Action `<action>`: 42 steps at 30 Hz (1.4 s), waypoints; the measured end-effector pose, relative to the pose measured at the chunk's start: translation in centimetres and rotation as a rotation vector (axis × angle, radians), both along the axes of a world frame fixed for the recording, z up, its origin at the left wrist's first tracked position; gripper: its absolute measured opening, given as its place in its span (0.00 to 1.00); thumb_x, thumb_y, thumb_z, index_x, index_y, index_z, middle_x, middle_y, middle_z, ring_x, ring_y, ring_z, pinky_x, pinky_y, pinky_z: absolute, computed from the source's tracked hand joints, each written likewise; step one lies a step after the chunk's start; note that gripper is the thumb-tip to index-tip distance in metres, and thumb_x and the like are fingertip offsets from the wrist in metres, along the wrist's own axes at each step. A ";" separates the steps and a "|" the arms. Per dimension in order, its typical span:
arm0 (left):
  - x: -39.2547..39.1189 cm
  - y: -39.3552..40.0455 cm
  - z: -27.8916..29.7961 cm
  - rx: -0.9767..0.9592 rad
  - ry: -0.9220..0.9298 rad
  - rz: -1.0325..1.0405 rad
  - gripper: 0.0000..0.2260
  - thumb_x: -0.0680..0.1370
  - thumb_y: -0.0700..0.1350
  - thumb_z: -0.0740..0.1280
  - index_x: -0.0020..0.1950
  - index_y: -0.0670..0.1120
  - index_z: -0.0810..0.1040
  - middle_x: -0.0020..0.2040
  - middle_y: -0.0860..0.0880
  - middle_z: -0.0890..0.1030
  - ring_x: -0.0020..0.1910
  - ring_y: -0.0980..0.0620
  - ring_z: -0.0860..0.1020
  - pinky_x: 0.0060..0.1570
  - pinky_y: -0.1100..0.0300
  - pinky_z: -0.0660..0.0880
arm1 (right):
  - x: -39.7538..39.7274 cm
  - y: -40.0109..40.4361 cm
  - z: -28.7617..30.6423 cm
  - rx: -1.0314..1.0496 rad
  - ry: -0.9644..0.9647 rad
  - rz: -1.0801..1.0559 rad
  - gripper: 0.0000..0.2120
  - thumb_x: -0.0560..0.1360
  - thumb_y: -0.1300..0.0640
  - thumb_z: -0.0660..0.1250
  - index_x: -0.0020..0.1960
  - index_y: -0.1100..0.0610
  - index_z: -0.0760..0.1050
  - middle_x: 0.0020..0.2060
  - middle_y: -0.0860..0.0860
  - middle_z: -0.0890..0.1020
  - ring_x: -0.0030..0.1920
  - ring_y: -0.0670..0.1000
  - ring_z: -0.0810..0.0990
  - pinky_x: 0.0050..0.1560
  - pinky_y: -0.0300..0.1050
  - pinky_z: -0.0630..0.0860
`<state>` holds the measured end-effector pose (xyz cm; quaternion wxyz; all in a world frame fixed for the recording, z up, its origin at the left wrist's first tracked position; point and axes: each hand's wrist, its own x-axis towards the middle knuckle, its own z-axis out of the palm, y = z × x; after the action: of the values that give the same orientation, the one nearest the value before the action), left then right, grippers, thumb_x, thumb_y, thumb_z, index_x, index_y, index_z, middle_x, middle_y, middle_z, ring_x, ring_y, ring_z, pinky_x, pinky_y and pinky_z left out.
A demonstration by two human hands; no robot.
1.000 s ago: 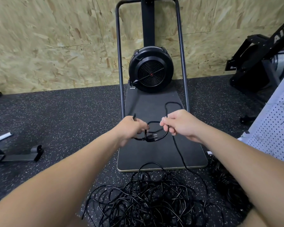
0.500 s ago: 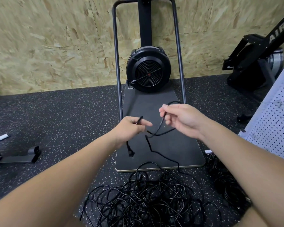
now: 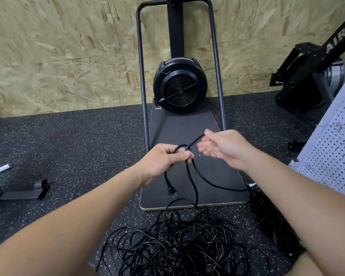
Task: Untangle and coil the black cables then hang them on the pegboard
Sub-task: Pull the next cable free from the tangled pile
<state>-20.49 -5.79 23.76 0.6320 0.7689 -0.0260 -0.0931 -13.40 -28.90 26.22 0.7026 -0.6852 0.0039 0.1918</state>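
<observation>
While the coil is only begun, findings are as follows.

Cable in hand: black cable [image 3: 189, 176] held above the dark platform [image 3: 223, 182]; plug [image 3: 172, 190] dangles below the left hand; one run drops to the pile, another sweeps right toward the platform's edge.
Left hand: left hand [image 3: 163, 159], fingers curled round a small loop of the cable, thumb pressing it down.
Right hand: right hand [image 3: 225, 148], blurred; the cable meets the upper fingertips; cannot tell whether it is pinched or merely touched.
Handling, judged: light, limp and smooth-jacketed; will sag, twist and slip through a loose hold; plug end is the stiff, heavier part and will swing.
Where to take hold, judged: keep the loop at the left hand as anchor; take the free run just beyond it for each new turn, not by the plug.
Pile: tangled black cables [image 3: 179, 244] on the floor near the feet, many loops crossing; a snag on lifting is likely.
Floor: dark speckled rubber floor [image 3: 78, 140]; no raised surface in view.
Pegboard: white pegboard [image 3: 335, 154] leaning at the right.
Room: chipboard wall [image 3: 58, 52]; fan machine [image 3: 180, 85] with upright frame; another black machine [image 3: 315, 76] at right.
</observation>
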 end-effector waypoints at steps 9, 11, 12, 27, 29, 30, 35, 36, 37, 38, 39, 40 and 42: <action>1.9 0.4 0.3 -0.111 -0.025 0.400 0.14 0.83 0.49 0.75 0.57 0.38 0.88 0.50 0.44 0.90 0.34 0.58 0.70 0.31 0.64 0.65 | -2.9 2.2 -2.6 -0.457 0.014 0.764 0.25 0.79 0.75 0.59 0.68 0.57 0.80 0.60 0.51 0.89 0.66 0.50 0.86 0.72 0.50 0.78; 2.3 1.0 0.5 -0.132 -0.033 0.438 0.13 0.83 0.48 0.75 0.57 0.37 0.87 0.51 0.43 0.90 0.32 0.59 0.72 0.29 0.68 0.66 | -2.8 2.0 -3.1 -0.458 0.021 0.779 0.15 0.81 0.67 0.69 0.67 0.58 0.80 0.56 0.51 0.90 0.59 0.48 0.87 0.67 0.47 0.79; 2.4 1.3 0.5 -0.144 -0.033 0.445 0.13 0.83 0.48 0.75 0.58 0.38 0.87 0.52 0.43 0.90 0.33 0.60 0.73 0.30 0.69 0.66 | -2.8 1.9 -3.3 -0.506 -0.033 0.757 0.11 0.82 0.63 0.72 0.64 0.59 0.82 0.53 0.50 0.91 0.50 0.46 0.87 0.58 0.43 0.81; -0.3 -1.0 -1.7 0.021 0.149 -0.058 0.10 0.81 0.50 0.77 0.62 0.55 0.89 0.56 0.51 0.87 0.49 0.56 0.76 0.53 0.61 0.73 | -1.9 3.6 2.1 0.126 -0.183 -0.085 0.07 0.85 0.63 0.69 0.59 0.66 0.82 0.44 0.59 0.88 0.44 0.56 0.89 0.41 0.45 0.81; -0.7 -2.1 -1.9 0.031 0.122 -0.091 0.05 0.82 0.52 0.77 0.56 0.56 0.90 0.63 0.42 0.87 0.48 0.52 0.73 0.52 0.54 0.70 | -1.7 3.8 2.8 0.263 -0.150 -0.101 0.08 0.86 0.62 0.69 0.56 0.67 0.83 0.43 0.57 0.87 0.44 0.53 0.88 0.43 0.43 0.78; -0.7 -2.4 -1.9 0.020 0.096 -0.073 0.04 0.83 0.52 0.76 0.54 0.55 0.90 0.61 0.39 0.86 0.46 0.51 0.71 0.50 0.55 0.69 | -1.6 3.8 3.1 0.326 -0.139 -0.094 0.09 0.86 0.60 0.69 0.56 0.67 0.83 0.43 0.57 0.87 0.46 0.52 0.87 0.44 0.43 0.79; 0.7 -2.0 -1.2 -0.047 -0.045 0.124 0.10 0.86 0.50 0.72 0.55 0.45 0.90 0.42 0.48 0.83 0.39 0.54 0.72 0.35 0.63 0.66 | -1.4 3.1 2.9 0.198 -0.164 -0.091 0.13 0.83 0.52 0.75 0.62 0.59 0.83 0.55 0.55 0.89 0.56 0.50 0.90 0.56 0.45 0.86; 1.2 -1.5 -0.9 -0.081 -0.050 0.163 0.12 0.86 0.49 0.71 0.55 0.43 0.89 0.42 0.48 0.82 0.37 0.55 0.71 0.34 0.63 0.65 | -1.6 2.9 2.5 0.031 -0.201 -0.109 0.11 0.81 0.52 0.76 0.60 0.57 0.85 0.52 0.53 0.90 0.52 0.48 0.89 0.52 0.44 0.86; 1.6 -1.1 -0.5 -0.108 -0.052 0.195 0.13 0.86 0.49 0.70 0.55 0.41 0.89 0.42 0.48 0.82 0.36 0.56 0.70 0.34 0.64 0.64 | -1.7 2.8 1.8 -0.122 -0.237 -0.112 0.08 0.80 0.53 0.76 0.57 0.55 0.86 0.49 0.53 0.90 0.47 0.47 0.88 0.48 0.43 0.84; 1.9 -0.7 -0.3 -0.126 -0.054 0.220 0.14 0.87 0.50 0.70 0.55 0.40 0.88 0.42 0.48 0.81 0.36 0.56 0.70 0.33 0.64 0.63 | -1.9 2.6 1.2 -0.244 -0.262 -0.074 0.06 0.79 0.54 0.75 0.54 0.54 0.87 0.46 0.54 0.90 0.43 0.48 0.86 0.44 0.44 0.83; 2.2 -0.4 0.0 -0.136 -0.057 0.239 0.14 0.87 0.50 0.69 0.55 0.40 0.88 0.42 0.48 0.82 0.36 0.56 0.70 0.33 0.64 0.63 | -2.1 2.5 0.5 -0.336 -0.270 0.005 0.05 0.79 0.54 0.74 0.52 0.54 0.87 0.45 0.55 0.89 0.40 0.48 0.85 0.42 0.46 0.82; 2.4 -0.1 0.3 -0.145 -0.060 0.252 0.15 0.87 0.50 0.69 0.55 0.40 0.88 0.42 0.49 0.82 0.36 0.56 0.70 0.33 0.64 0.63 | -2.4 2.5 -0.1 -0.407 -0.270 0.103 0.07 0.81 0.52 0.74 0.51 0.55 0.87 0.45 0.56 0.89 0.39 0.48 0.85 0.42 0.47 0.83; 2.7 0.3 0.9 -0.167 -0.053 0.270 0.15 0.87 0.51 0.69 0.55 0.40 0.87 0.42 0.49 0.83 0.35 0.57 0.70 0.33 0.64 0.64 | -3.1 2.4 -0.9 -0.530 -0.263 0.278 0.16 0.84 0.43 0.70 0.50 0.54 0.87 0.45 0.53 0.90 0.40 0.46 0.85 0.48 0.49 0.85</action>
<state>-17.77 -5.50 24.61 0.6997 0.7123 0.0530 0.0154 -16.48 -26.50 25.32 0.4613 -0.8572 -0.1309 0.1881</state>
